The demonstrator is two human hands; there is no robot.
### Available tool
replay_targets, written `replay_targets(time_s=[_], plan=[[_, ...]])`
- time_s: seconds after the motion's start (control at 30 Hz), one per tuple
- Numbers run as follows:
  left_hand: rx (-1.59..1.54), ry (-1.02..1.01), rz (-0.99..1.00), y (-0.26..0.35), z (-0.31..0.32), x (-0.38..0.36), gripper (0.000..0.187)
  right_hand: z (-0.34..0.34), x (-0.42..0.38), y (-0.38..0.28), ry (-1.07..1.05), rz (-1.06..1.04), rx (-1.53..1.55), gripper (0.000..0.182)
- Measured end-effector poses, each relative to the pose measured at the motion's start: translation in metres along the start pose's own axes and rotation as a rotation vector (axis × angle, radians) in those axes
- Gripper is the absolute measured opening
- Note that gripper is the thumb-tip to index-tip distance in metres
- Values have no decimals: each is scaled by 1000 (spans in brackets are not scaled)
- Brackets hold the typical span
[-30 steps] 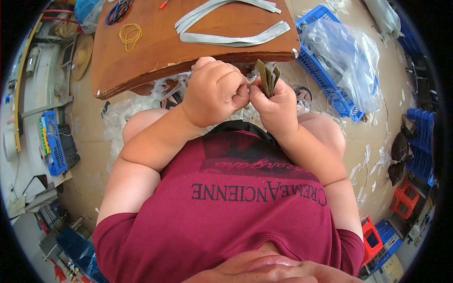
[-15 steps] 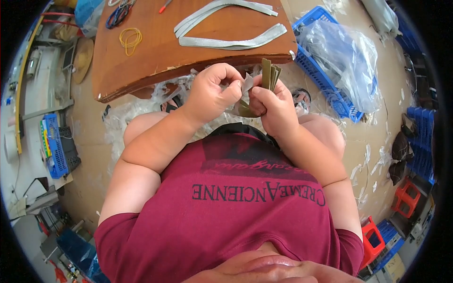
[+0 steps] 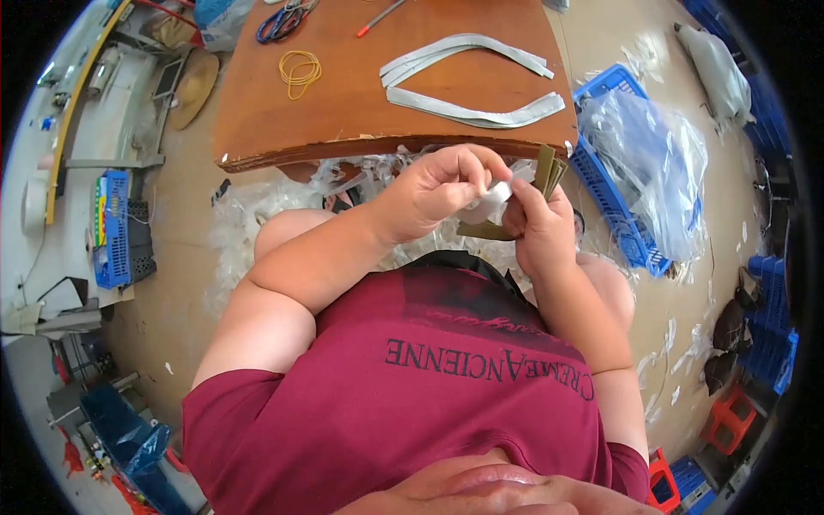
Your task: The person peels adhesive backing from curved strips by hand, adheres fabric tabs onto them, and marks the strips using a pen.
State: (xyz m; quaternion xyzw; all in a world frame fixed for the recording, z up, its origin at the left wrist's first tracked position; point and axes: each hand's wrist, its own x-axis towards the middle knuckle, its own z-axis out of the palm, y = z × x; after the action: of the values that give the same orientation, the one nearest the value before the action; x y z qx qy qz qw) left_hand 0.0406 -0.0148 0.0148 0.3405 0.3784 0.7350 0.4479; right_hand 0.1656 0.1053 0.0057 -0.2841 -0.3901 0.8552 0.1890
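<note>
I see the left hand [image 3: 445, 190] tightly pinching thin, glossy white film [image 3: 493, 202], close beside the right hand [image 3: 547, 227] — curled closed around a bundle of flat olive-green strips [image 3: 547, 169], right of centre — just off the brown wooden table's [image 3: 352, 120] near edge.

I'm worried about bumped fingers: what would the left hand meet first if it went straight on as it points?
Past the white piece it pinches, the left hand would likely meet the right hand, which holds the olive strips; depth is hard to judge here.
</note>
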Motion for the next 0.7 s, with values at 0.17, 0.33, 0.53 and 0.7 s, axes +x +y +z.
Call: replay_targets(time_s=[0.17, 0.33, 0.53, 0.7], plan=[[172, -245, -362, 22, -21, -11, 5, -20, 12, -26, 76, -164, 51, 8], [1118, -449, -735, -32, -86, -22, 14, -38, 2, -50, 48, -386, 64, 11], [1922, -140, -1063, -128, -189, -135, 43, -51, -12, -70, 71, -435, 143, 9], [1876, -685, -1302, -99, -182, -103, 40, -49, -22, -65, 91, -399, 6, 7]])
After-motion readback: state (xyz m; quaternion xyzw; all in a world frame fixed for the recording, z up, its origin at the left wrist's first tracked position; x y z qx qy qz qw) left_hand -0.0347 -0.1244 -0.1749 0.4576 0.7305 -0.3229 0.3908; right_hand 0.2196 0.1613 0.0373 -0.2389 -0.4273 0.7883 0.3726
